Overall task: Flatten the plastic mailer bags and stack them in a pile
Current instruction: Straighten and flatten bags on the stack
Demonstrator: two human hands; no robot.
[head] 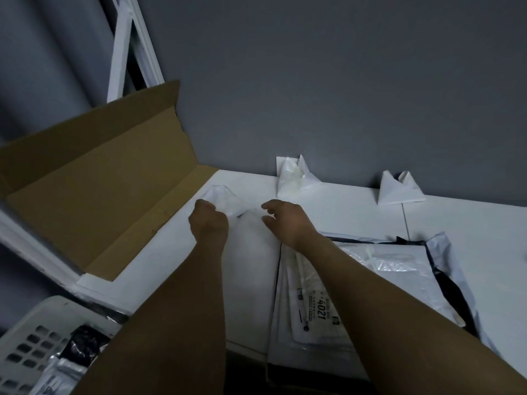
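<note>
A small crumpled white mailer bag (225,199) lies on the white table (456,220) near the cardboard. My left hand (208,219) grips its near edge with curled fingers. My right hand (285,220) hovers just right of the bag, fingers loosely spread, holding nothing. A pile of flattened mailer bags (370,269) lies under my right forearm, the top ones white and clear, one with a label reading 4021. Two more folded white mailer bags (293,178) (399,188) stand against the grey wall.
A large open cardboard sheet (99,181) leans at the table's left end. A white perforated basket (34,343) holding more packaging sits at lower left. A white frame (125,52) stands behind the cardboard.
</note>
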